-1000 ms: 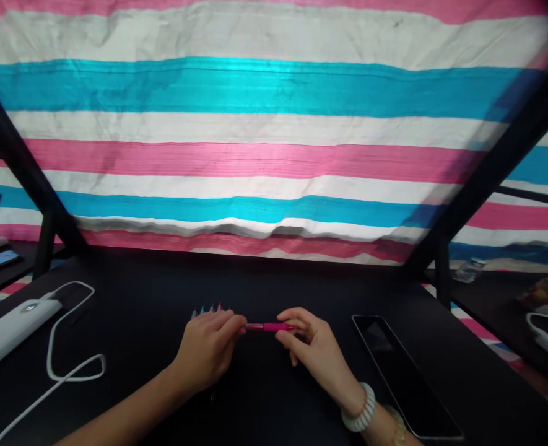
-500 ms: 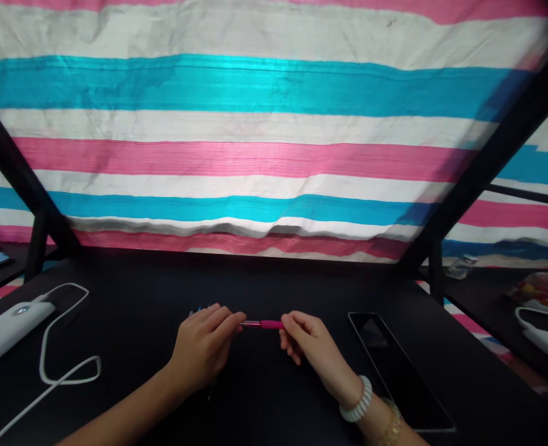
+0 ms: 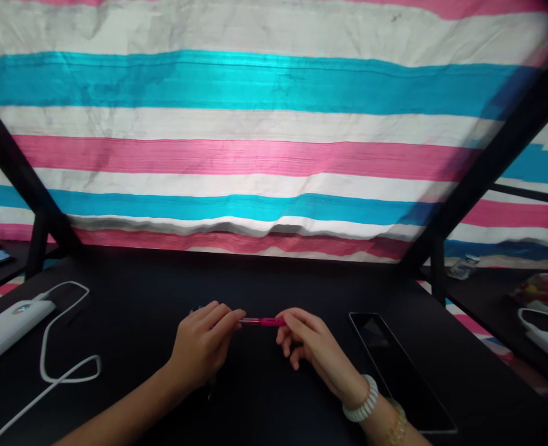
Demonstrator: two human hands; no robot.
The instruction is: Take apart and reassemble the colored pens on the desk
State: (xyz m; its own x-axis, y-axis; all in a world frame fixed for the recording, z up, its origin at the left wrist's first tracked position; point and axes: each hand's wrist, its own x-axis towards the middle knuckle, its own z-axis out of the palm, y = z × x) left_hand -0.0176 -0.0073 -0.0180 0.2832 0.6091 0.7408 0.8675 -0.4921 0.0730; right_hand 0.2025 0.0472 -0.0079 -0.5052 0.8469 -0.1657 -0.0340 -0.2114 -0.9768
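A slim pink pen (image 3: 269, 321) with a clear section toward its left lies level between my hands, above the black table (image 3: 274, 396). My left hand (image 3: 207, 341) is closed on its left end, the fingers hiding that tip. On the pink end, my right hand (image 3: 308, 337) pinches with thumb and index finger, while its other fingers curl loosely below. Small dark and blue items (image 3: 195, 308) show just behind my left hand, mostly covered by it; I cannot make out what they are.
Right of my right hand lies a dark tablet-like device (image 3: 399, 371). A white power bank (image 3: 11, 331) with a white cable (image 3: 46, 347) is on the left. Black frame bars (image 3: 478, 167) slant up at both sides, before a striped sheet (image 3: 255, 155).
My right hand's grip on the pink end has shifted slightly, its lower fingers spreading a little more. My left hand stays almost where it was.
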